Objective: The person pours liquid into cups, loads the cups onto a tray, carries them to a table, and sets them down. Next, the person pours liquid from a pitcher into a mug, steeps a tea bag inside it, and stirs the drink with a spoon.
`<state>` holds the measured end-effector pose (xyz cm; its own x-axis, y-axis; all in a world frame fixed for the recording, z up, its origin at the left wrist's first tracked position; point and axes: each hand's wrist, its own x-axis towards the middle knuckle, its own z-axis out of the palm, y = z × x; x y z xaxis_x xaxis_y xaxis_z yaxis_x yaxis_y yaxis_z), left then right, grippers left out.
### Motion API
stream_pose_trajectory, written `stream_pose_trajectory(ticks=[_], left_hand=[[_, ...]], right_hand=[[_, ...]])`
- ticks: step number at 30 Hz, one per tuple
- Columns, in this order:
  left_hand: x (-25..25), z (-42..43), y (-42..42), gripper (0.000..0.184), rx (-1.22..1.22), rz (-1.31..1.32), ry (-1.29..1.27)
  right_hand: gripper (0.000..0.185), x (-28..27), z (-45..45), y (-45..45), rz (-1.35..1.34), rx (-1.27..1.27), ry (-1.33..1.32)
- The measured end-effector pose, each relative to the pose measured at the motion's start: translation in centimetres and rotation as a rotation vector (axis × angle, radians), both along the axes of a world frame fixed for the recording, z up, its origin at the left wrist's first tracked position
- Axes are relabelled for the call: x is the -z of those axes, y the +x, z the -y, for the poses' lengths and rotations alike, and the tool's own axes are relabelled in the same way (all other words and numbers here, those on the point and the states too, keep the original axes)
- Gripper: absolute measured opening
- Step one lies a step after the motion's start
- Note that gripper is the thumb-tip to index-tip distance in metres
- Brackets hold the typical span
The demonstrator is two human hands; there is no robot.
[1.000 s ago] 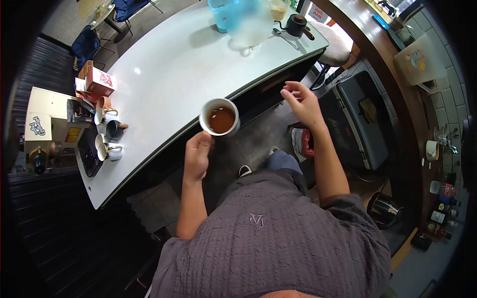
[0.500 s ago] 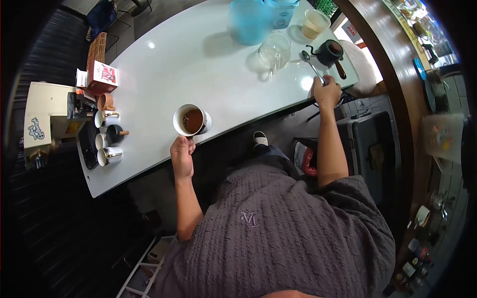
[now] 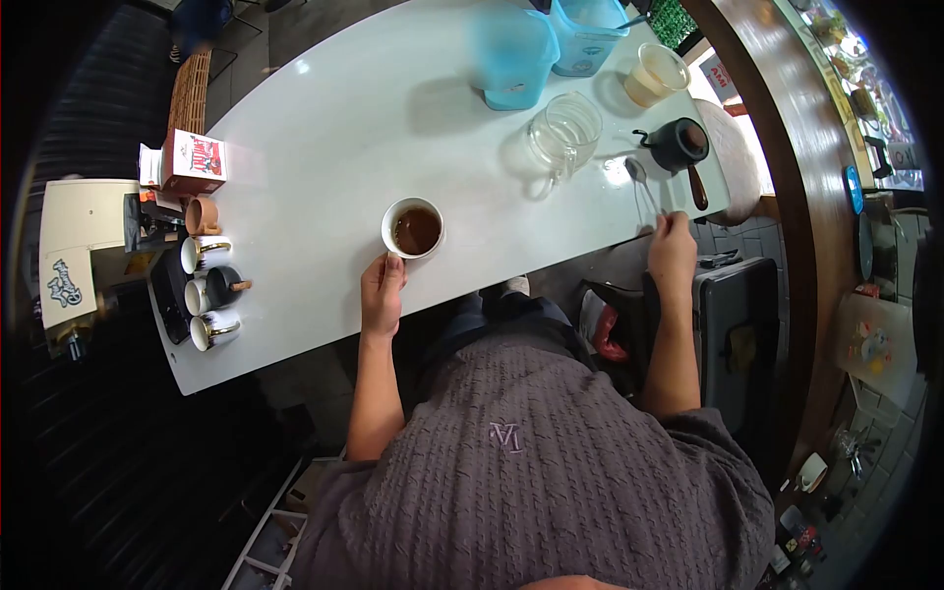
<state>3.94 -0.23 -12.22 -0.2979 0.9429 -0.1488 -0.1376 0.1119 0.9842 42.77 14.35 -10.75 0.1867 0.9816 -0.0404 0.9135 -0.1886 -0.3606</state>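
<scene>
My left hand is closed on the handle of a white mug of brown liquid, over the near part of the white table. My right hand is at the table's near right edge, fingers pinched on the handle end of a metal spoon. The spoon's bowl points away from me, beside a black kettle with a wooden handle. Left of the spoon stands a clear glass jug. Behind the kettle is a clear cup with a pale substance in it.
Blue containers stand at the back of the white table. Several mugs, a dark scale and a red-and-white box are along the left side. A black bin stands right of my body.
The mug, first beyond the table's near edge, is now over the table. My right hand has reached the spoon and closed on it; the spoon has shifted slightly towards me.
</scene>
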Motion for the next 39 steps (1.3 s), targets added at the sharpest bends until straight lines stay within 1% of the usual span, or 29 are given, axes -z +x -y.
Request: stream_pose_trajectory(ticks=[2, 3, 5, 6, 7, 8, 10, 11, 13, 16, 17, 19, 20, 21, 23, 25, 27, 29, 30, 32, 33, 35, 39], left_hand=[[0.3, -0.5, -0.7, 0.033, 0.019, -0.024, -0.009], [0.6, -0.8, -1.2, 0.033, 0.017, -0.019, -0.003], [1.0, -1.2, -2.2, 0.034, 0.063, 0.000, -0.002], [1.2, -1.5, -2.6, 0.034, 0.059, 0.006, 0.004], [1.3, -1.8, -3.1, 0.035, 0.085, -0.035, -0.006], [1.4, -1.9, -3.5, 0.035, 0.109, -0.077, -0.016], [1.7, -2.2, -4.2, 0.035, 0.096, -0.028, -0.003], [1.8, -2.2, -4.4, 0.035, 0.089, 0.017, 0.006], [2.3, -2.4, -5.1, 0.035, 0.102, 0.031, 0.015], [2.8, -2.4, -5.8, 0.035, 0.127, 0.065, 0.019], [2.8, -2.5, -5.9, 0.035, 0.141, 0.083, 0.020], [2.5, -2.6, -6.1, 0.035, 0.153, 0.105, 0.011], [2.3, -2.6, -6.2, 0.034, 0.168, 0.126, 0.001], [2.2, -2.7, -6.4, 0.034, 0.171, 0.129, 0.001], [2.0, -2.7, -6.8, 0.035, 0.256, 0.136, -0.003], [2.1, -2.7, -7.3, 0.035, 0.288, 0.145, -0.006], [2.2, -2.6, -7.6, 0.036, 0.317, 0.156, -0.012], [1.7, -2.6, -7.5, 0.037, 0.319, 0.143, -0.006], [1.2, -2.6, -7.5, 0.037, 0.320, 0.148, -0.010], [0.3, -2.7, -7.5, 0.035, 0.347, 0.060, -0.014], [0.7, -2.7, -7.6, 0.035, 0.348, 0.064, -0.017], [1.5, -2.9, -7.8, 0.035, 0.360, 0.046, 0.010], [1.7, -3.0, -8.1, 0.036, 0.356, 0.032, 0.000]], right_hand=[[0.022, -1.5, 1.4, -0.6, -0.201, 0.046, 0.224], [0.022, -1.9, 2.0, -0.9, -0.197, 0.042, 0.230], [0.020, -2.6, 3.0, -1.4, -0.560, 0.135, 0.372], [0.020, -2.6, 3.2, -1.8, -0.696, 0.129, 0.459], [0.020, -3.0, 3.4, -2.3, -0.692, 0.121, 0.462], [0.019, -3.4, 3.7, -2.9, -0.824, 0.156, 0.502], [0.018, -3.8, 4.1, -4.0, -1.044, 0.217, 0.532], [0.018, -3.8, 4.3, -4.5, -1.042, 0.213, 0.533], [0.022, -4.1, 4.7, -6.0, -1.250, 0.220, 0.476], [0.023, -4.8, 5.3, -9.4, -1.316, 0.154, 0.438], [0.023, -5.1, 5.3, -10.8, -1.315, 0.151, 0.439], [0.027, -5.5, 5.1, -13.6, -1.236, -0.024, 0.371], [0.027, -6.0, 5.0, -15.3, -1.216, -0.062, 0.381], [0.028, -6.2, 4.7, -16.7, -1.267, -0.140, 0.371], [0.029, -6.9, 4.6, -19.9, -1.230, -0.224, 0.368], [0.027, -7.9, 4.7, -22.5, -1.060, -0.375, 0.310], [0.015, -7.8, 4.5, -24.8, -0.872, -0.562, 0.348], [0.011, -7.8, 4.5, -26.7, -0.698, -0.692, 0.387], [0.011, -7.4, 4.4, -27.3, -0.696, -0.690, 0.381], [0.010, -6.4, 4.0, -28.3, -0.427, -0.870, 0.516], [0.010, -6.1, 4.1, -28.7, -0.425, -0.868, 0.512], [0.009, -5.7, 4.2, -29.3, -0.263, -0.852, 0.532], [0.008, -5.6, 4.1, -29.8, -0.194, -0.849, 0.524]])
